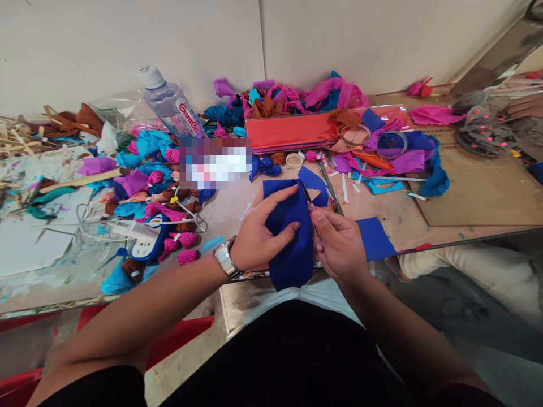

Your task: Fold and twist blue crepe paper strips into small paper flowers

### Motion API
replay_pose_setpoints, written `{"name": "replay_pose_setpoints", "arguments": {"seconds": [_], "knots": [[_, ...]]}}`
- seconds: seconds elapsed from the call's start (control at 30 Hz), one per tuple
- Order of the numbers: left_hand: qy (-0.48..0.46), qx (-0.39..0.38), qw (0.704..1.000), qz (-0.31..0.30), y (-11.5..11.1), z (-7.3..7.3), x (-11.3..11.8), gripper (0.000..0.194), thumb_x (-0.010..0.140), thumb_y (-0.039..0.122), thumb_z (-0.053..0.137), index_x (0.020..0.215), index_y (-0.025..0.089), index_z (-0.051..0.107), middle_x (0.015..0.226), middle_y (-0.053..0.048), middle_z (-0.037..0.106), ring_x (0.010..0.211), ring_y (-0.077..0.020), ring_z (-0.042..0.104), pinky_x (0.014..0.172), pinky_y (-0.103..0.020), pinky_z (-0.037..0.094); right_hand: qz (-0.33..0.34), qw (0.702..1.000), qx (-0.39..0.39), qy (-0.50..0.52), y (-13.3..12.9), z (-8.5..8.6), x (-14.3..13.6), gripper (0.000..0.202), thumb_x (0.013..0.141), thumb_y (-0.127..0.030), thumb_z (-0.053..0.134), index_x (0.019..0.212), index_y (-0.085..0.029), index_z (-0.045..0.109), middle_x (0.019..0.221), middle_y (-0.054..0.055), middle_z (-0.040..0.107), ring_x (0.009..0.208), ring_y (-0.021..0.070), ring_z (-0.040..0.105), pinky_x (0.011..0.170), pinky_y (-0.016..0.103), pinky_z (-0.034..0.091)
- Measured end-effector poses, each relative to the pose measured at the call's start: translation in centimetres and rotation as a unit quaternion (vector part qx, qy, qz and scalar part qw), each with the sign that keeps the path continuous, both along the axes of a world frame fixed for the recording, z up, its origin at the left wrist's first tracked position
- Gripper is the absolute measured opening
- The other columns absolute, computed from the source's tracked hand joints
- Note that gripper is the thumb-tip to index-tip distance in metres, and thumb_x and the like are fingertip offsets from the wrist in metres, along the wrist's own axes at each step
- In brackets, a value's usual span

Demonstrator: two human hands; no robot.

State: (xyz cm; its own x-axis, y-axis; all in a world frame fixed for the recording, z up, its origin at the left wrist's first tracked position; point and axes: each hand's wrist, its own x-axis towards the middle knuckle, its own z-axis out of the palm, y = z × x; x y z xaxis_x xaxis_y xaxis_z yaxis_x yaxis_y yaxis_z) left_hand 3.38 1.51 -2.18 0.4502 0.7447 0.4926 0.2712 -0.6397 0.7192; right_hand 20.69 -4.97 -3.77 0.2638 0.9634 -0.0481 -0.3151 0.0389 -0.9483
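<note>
A piece of deep blue crepe paper (pixel 292 263) hangs over the table's front edge. My left hand (pixel 261 232), with a metal watch on the wrist, is closed on it, thumb and index finger lying on its face. In my right hand (pixel 343 243) is a pair of scissors (pixel 311 208). Their dark blades point away from me and lie against the paper's right edge; most of the handles are covered by my fingers. A folded blue piece (pixel 314 183) sits just beyond the blades. Another blue piece (pixel 375 238) lies right of my right hand, over the edge.
A clear bottle (pixel 169 104) stands at the back left among colourful paper bundles (pixel 146 183). A white-and-blue power strip (pixel 150 237) with cables lies left. Tape rolls (pixel 391 145) and scraps rest near a red flat package (pixel 292 133). Another person's hand (pixel 526 106) shows far right, beyond cardboard (pixel 475 192).
</note>
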Motion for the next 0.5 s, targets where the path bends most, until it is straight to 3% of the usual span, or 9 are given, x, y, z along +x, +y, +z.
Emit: {"name": "replay_pose_setpoints", "arguments": {"seconds": [0.3,0.5], "knots": [[0.007,0.000,1.000,-0.018,-0.1,0.0,0.1,0.059,0.092,0.025,0.074,0.148,0.020,0.060,0.148,-0.012,0.066,0.136,-0.0259,0.064,0.122,-0.045,0.050,0.004,1.000,0.007,0.023,0.6,0.0,0.2,0.040,0.089,-0.055,0.082,0.074,-0.020,0.070,0.061,-0.006,0.050,0.045,0.0055,0.037,0.041,0.022,0.032],[0.009,0.002,1.000,-0.019,0.0,0.0,0.2,0.058,0.092,0.027,0.075,0.149,0.022,0.060,0.148,-0.011,0.066,0.136,-0.0273,0.064,0.121,-0.047,0.050,-0.018,1.000,0.001,0.025,1.1,0.1,0.1,0.036,0.085,-0.055,0.085,0.081,-0.020,0.075,0.061,-0.006,0.053,0.043,0.0049,0.035,0.040,0.022,0.031]]}}
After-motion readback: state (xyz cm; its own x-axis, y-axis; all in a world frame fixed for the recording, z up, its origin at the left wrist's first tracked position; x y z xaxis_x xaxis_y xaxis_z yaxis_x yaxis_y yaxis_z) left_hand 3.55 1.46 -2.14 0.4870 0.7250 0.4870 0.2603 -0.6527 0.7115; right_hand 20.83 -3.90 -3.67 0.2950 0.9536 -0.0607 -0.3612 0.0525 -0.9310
